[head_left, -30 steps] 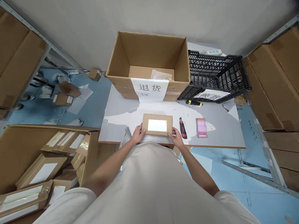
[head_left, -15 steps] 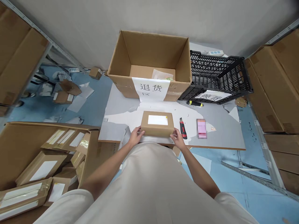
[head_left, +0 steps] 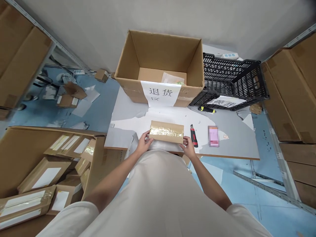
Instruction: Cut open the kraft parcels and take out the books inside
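Observation:
A small brown cardboard box (head_left: pixel 166 131) is at the front of the table, with shiny clear tape along its upper face. My left hand (head_left: pixel 144 143) grips its left end, and my right hand (head_left: pixel 188 147) grips the right end near the lower corner. Just right of the box lies a red and black utility knife (head_left: pixel 194 136). Farther right is a pink, blurred-out item (head_left: pixel 213 136). Behind the box stands a large open carton (head_left: pixel 133 93) with a paper sign on its front and a pale packet (head_left: pixel 171 78) inside.
A black plastic crate (head_left: pixel 237 74) with a paper label sits at the back right. In front of it lies a yellow and black knife (head_left: pixel 206 109). At lower left, a big carton (head_left: pixel 95 164) holds several taped parcels (head_left: pixel 46 177). Shelves with cartons (head_left: pixel 288 95) flank the table (head_left: pixel 232 144).
The box has been turned over in my hands: its white label faced up before, and now a taped face shows. Both hands keep their places at its ends.

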Available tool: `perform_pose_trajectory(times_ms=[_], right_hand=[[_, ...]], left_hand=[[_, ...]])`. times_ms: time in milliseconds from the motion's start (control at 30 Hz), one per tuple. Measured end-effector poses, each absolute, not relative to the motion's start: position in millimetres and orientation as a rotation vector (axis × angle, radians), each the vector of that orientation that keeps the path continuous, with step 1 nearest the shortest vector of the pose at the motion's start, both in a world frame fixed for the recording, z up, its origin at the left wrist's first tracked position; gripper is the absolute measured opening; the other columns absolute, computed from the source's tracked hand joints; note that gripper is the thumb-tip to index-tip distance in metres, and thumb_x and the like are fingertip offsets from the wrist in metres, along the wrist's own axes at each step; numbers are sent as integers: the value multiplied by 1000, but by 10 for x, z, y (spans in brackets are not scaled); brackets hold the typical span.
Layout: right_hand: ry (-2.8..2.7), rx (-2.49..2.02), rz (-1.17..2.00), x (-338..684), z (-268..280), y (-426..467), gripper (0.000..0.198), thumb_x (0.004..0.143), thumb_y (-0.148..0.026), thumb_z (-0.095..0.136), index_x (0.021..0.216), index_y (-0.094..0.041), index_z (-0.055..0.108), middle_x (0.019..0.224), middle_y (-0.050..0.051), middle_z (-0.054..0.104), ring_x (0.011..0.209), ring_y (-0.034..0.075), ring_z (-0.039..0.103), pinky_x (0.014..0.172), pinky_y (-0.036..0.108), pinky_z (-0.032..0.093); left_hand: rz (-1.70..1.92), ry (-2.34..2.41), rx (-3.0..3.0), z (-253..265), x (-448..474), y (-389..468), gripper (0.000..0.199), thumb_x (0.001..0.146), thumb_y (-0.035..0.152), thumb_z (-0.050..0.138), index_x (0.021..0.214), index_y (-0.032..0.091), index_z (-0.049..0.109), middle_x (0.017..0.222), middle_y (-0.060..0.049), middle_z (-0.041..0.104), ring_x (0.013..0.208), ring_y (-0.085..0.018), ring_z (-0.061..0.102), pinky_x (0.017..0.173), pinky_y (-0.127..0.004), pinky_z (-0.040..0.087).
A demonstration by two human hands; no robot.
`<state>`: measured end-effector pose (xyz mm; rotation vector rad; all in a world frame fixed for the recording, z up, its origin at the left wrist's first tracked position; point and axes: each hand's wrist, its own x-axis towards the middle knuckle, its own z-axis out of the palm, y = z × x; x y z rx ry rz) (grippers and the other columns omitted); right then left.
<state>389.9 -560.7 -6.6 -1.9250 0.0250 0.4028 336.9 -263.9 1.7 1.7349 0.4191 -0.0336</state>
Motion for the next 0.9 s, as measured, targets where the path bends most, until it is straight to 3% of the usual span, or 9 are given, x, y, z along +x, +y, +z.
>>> perform_pose_trajectory(times_ms=[133, 233, 433, 600, 733, 900], right_hand=[[55, -1886, 418, 3887, -90, -5563, 43, 71, -29, 64, 108, -25, 43, 115, 9, 58, 104, 21, 60, 95, 43, 50], [80, -1862, 483, 3899, -127, -5520, 44, 70, -28, 64, 107, -25, 41, 118, 9, 59, 110, 22, 59, 95, 43, 50], [80, -1866, 481, 3925, -118, -5519, 42, 76, -36, 58, 114, -22, 43, 116, 12, 63, 105, 22, 62, 90, 40, 50], [72, -1980, 427, 4054, 8, -5567, 48, 86, -46, 45, 124, -18, 49, 109, 12, 67, 97, 23, 64, 85, 41, 51], [55, -2091, 440, 4133, 13, -5545, 50, 87, -48, 44, 124, -16, 53, 99, 10, 70, 89, 22, 65, 83, 39, 51], [110, -2058, 427, 4094, -123, -5600, 48, 88, -46, 40, 123, -16, 55, 107, 12, 69, 95, 22, 65, 88, 42, 50]], left_hand=[[-81, 395, 1699, -62, 3338, -2668, 74, 72, 37, 71, 136, 24, 38, 139, -14, 44, 125, -26, 46, 93, -41, 47], [-118, 477, 1649, -173, 3359, -2701, 71, 68, 35, 73, 131, 22, 42, 138, -15, 46, 126, -26, 46, 96, -42, 45], [-82, 536, 1623, -239, 3435, -2679, 51, 74, 37, 66, 120, 20, 53, 121, -11, 57, 110, -22, 56, 90, -37, 48], [-50, 464, 1885, -167, 3534, -2600, 49, 81, 42, 58, 124, 19, 57, 97, -6, 56, 91, -17, 57, 76, -31, 52], [-96, 437, 1931, -249, 3557, -2610, 50, 83, 41, 55, 128, 19, 56, 97, -7, 57, 87, -17, 57, 72, -30, 52], [-85, 441, 1910, -412, 3449, -2568, 45, 86, 29, 47, 129, 20, 55, 111, -9, 60, 100, -18, 59, 89, -35, 50]])
